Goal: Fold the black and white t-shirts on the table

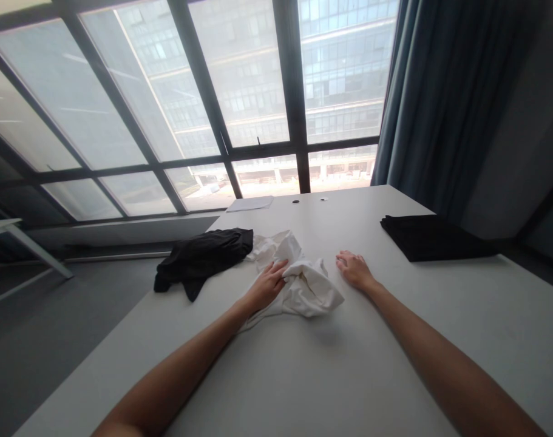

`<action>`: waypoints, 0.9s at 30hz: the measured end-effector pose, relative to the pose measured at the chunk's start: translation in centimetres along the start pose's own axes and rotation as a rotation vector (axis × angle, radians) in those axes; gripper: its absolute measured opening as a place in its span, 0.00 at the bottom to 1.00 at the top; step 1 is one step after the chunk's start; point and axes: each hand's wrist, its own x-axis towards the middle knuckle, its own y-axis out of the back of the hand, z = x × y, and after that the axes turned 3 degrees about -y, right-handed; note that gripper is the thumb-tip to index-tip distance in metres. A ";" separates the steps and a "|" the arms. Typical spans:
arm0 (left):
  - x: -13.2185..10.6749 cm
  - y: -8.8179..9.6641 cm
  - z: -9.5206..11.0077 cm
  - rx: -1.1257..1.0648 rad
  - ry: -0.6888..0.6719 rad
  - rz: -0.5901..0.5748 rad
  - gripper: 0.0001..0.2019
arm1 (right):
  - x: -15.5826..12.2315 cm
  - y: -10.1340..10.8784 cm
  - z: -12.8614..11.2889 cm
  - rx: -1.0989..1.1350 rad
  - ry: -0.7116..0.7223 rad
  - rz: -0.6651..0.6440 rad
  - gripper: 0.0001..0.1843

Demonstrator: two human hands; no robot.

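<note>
A crumpled white garment lies bunched up in the middle of the table. My left hand rests on its left part with the fingers stretched over the fabric, not wrapped round it. To the right of the garment, my right hand lies on the tabletop, holding nothing, its fingers slightly bent and apart. Left of the white fabric is a loosely heaped black garment, its upper end against the white one. The exact kind of either garment cannot be made out.
The white table reaches toward large windows. A flat folded black cloth lies on its right side. Paper sheets and two small round holes are at the far end. A blue curtain hangs at right; another table stands at left.
</note>
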 end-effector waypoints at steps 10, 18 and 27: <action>0.0 0.1 0.3 0.000 -0.005 0.014 0.19 | 0.0 0.0 0.1 0.035 -0.015 0.018 0.20; -0.1 0.5 1.2 0.071 -0.040 0.033 0.19 | -1.6 4.3 -4.9 0.351 0.163 0.152 0.21; -0.2 0.7 2.6 -0.085 -0.200 0.091 0.25 | -7.7 3.9 -13.4 -0.039 0.465 -0.035 0.18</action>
